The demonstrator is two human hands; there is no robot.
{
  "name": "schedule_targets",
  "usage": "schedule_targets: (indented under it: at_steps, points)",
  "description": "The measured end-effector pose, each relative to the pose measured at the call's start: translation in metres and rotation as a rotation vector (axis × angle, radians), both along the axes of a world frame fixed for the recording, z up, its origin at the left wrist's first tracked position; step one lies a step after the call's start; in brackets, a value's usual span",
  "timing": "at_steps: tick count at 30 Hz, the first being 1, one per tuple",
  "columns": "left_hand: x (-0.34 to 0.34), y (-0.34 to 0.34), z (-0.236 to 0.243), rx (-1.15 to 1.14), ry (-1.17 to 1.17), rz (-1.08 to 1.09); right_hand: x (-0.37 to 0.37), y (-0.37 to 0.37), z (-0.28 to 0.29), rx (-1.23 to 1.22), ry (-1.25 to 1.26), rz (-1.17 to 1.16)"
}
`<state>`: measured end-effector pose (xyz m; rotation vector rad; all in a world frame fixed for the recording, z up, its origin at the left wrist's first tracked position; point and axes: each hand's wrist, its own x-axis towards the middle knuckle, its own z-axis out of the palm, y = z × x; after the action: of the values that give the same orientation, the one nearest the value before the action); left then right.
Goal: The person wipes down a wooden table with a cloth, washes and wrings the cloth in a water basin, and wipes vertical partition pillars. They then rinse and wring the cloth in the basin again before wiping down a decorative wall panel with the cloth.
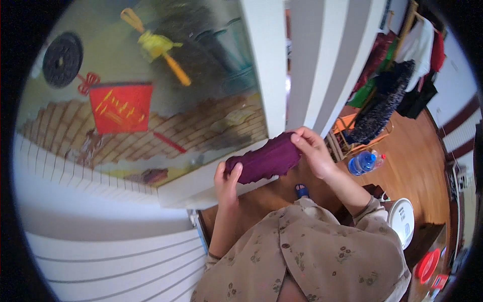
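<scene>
A dark purple piece of cloth [264, 160] is stretched between my two hands, in front of my body. It looks folded or bunched into a long strip with wavy edges; what kind of cloth item it is I cannot make out. My left hand [228, 181] pinches its left end, thumb on top. At the other end my right hand [313, 153] grips the upper right corner between thumb and fingers. The cloth hangs above the floor, close to the white frame of a painted panel.
A painted panel [201, 105] in a white frame fills the upper left. White slats [312, 65] stand beside it. Clothes hang on a rack [387, 90] at the right, with a blue plastic bottle [362, 163] below. A round white lid [401, 221] lies near my right elbow.
</scene>
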<state>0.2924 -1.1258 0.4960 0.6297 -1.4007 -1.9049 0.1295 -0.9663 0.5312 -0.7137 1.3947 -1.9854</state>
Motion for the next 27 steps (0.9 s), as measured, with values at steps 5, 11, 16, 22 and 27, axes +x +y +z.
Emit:
schedule_targets:
  at_steps: [5, 11, 16, 22, 27]
  points:
    - [-0.038, 0.011, 0.012, -0.411, 0.095, 0.025, -0.028, 0.018, 0.002, 0.059, 0.172, -0.17]
    - [-0.105, 0.081, 0.118, -0.762, 0.297, -0.259, -0.111, 0.095, 0.022, -0.292, 0.3, -0.744]
    - [-0.15, 0.164, 0.081, -1.234, 0.204, -1.12, -0.072, 0.118, -0.061, -0.577, -0.516, -0.162]
    - [-0.163, 0.135, 0.047, -1.029, 0.295, -1.017, -0.125, 0.118, -0.002, -0.105, 0.225, -0.152]
    - [-0.136, 0.084, 0.023, -0.685, 0.077, -0.765, -0.181, 0.069, 0.04, -0.715, -0.134, -0.131]
